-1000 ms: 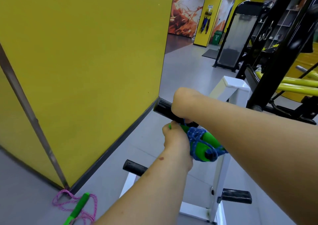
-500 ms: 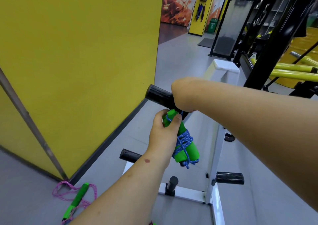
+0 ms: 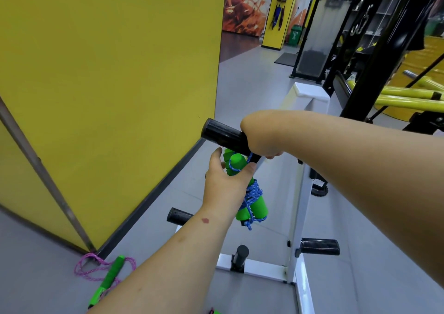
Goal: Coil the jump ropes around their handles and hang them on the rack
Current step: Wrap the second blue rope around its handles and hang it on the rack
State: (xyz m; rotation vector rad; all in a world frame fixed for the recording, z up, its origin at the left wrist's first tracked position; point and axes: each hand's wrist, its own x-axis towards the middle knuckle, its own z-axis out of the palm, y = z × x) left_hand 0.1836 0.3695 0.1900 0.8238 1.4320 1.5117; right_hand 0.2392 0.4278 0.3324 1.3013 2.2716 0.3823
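A blue jump rope point(image 3: 252, 196) is coiled around its two green handles point(image 3: 236, 163), which hang upright just below the top black peg point(image 3: 223, 135) of the white rack point(image 3: 299, 193). My left hand point(image 3: 225, 184) is wrapped around the upper part of the green handles. My right hand point(image 3: 260, 140) is bent down over the peg's inner end, fingers closed on a blue strand there; the fingertips are hidden. A pink jump rope point(image 3: 101, 265) with green handles lies loose on the floor at the lower left.
A yellow wall panel point(image 3: 108, 73) stands close on the left. The rack has more black pegs point(image 3: 319, 247) lower down. Black and yellow gym machines point(image 3: 396, 97) stand at the right. Grey floor stretches ahead.
The green handles have swung from lying sideways to hanging upright under the top peg. My left hand slid up around their upper part. The view has shifted slightly.
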